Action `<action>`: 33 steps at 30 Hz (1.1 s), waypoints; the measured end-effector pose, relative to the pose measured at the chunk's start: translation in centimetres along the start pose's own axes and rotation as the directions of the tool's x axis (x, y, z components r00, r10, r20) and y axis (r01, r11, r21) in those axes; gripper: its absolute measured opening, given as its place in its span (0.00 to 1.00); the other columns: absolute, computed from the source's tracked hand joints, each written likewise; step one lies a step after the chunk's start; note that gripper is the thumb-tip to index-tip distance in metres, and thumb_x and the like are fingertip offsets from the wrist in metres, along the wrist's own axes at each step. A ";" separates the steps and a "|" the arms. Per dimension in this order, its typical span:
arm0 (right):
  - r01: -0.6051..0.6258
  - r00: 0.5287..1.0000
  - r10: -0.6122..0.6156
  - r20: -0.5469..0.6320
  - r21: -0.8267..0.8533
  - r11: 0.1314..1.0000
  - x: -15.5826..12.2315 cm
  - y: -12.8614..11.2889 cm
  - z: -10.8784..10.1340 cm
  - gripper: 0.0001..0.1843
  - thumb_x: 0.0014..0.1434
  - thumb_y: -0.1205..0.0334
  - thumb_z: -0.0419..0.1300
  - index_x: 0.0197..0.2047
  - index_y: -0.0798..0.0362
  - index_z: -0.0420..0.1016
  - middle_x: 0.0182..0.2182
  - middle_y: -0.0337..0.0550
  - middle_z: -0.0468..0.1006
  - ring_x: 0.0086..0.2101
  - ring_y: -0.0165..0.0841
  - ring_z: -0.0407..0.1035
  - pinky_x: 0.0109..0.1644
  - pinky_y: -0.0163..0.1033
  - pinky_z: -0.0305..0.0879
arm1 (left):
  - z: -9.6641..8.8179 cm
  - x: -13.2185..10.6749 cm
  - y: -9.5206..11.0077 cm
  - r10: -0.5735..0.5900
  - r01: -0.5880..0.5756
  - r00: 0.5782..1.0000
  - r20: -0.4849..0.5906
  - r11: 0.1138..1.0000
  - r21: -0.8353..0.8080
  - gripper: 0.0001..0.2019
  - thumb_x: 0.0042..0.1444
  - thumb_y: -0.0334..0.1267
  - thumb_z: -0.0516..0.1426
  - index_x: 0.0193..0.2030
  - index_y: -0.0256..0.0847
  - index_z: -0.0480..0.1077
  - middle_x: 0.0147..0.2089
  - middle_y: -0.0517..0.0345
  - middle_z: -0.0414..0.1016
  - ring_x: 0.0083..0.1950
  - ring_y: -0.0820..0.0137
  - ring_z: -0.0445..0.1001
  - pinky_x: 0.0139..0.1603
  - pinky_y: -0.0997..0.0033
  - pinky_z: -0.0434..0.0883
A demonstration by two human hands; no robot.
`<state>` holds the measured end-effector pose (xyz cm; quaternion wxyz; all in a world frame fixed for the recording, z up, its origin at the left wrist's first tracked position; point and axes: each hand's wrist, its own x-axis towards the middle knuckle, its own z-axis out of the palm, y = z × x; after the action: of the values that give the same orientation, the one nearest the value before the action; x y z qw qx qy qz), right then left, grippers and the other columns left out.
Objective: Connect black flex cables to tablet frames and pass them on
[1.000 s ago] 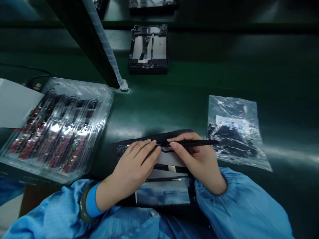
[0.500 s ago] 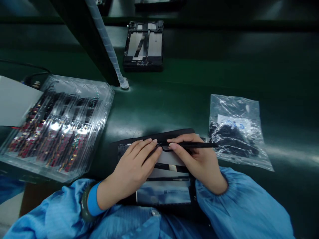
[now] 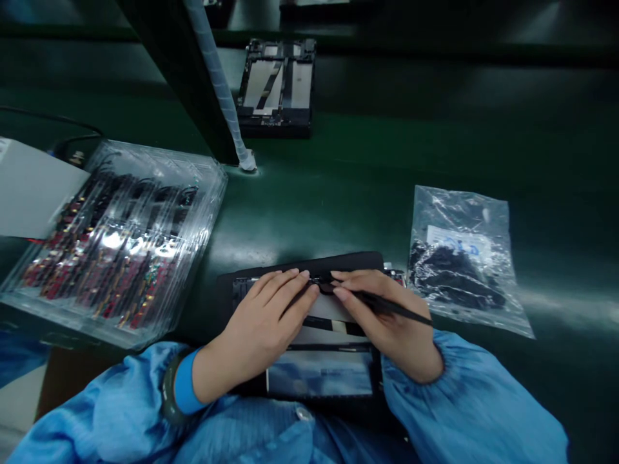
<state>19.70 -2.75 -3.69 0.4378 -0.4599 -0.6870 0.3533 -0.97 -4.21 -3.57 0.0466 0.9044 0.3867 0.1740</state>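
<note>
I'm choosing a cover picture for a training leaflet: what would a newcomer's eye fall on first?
Probably the bare hands at lower centre: the left hand rests on a flat device with exposed insides, and the right hand holds a slim black tool. Next might come the shiny clear tray of red and gold parts at left, then the clear bag with dark contents at right.
</note>
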 end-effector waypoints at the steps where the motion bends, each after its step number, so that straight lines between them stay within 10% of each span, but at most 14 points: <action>1: -0.035 0.999 0.036 -0.035 0.018 0.999 0.0 0.0 0.1 0.11 0.57 0.71 0.63 0.40 0.46 0.74 0.39 0.39 0.81 0.41 0.35 0.76 0.47 0.40 0.73 | 0.0 0.0 0.0 0.000 0.000 1.000 0.001 1.000 0.000 0.17 0.60 0.29 0.55 0.56 0.31 0.68 0.56 0.42 0.72 0.58 0.55 0.69 0.55 0.52 0.70; 33: -0.185 0.982 0.181 -0.043 -0.087 0.979 1.1 -0.1 0.2 0.04 0.59 0.59 0.63 0.36 0.49 0.75 0.34 0.40 0.81 0.35 0.36 0.76 0.40 0.41 0.73 | 0.0 -0.1 0.0 0.003 -0.003 1.000 0.003 1.000 -0.017 0.17 0.60 0.29 0.54 0.56 0.32 0.67 0.57 0.41 0.72 0.60 0.55 0.68 0.58 0.52 0.69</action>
<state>19.30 -1.79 -3.33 0.3941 -0.5467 -0.6493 0.3524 -1.05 -4.30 -3.59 0.0546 0.9048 0.3840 0.1759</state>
